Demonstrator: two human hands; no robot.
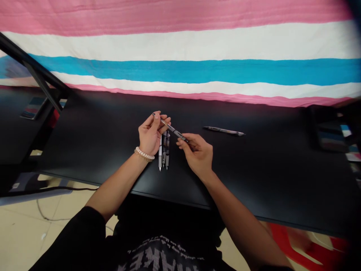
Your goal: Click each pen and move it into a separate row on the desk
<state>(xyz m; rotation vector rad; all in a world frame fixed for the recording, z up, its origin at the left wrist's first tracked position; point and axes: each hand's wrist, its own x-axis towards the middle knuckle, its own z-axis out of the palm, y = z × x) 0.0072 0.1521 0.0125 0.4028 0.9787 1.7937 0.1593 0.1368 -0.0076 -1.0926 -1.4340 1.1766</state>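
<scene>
Bright, even light pours across the striped cloth [180, 49] ahead of the left hand [150, 133]! Shadows stay soft and faint beneath the right hand [197, 154], while the pen [172, 129] between the hands throws back small glints. To the right of that hand, the black tabletop [254, 169] carries a dull sheen, and a second pen [224, 131] catches a thin highlight. Out at the edges the picture bows and darkens, and below the right hand a red plastic piece [304, 244] smears into blur!
</scene>
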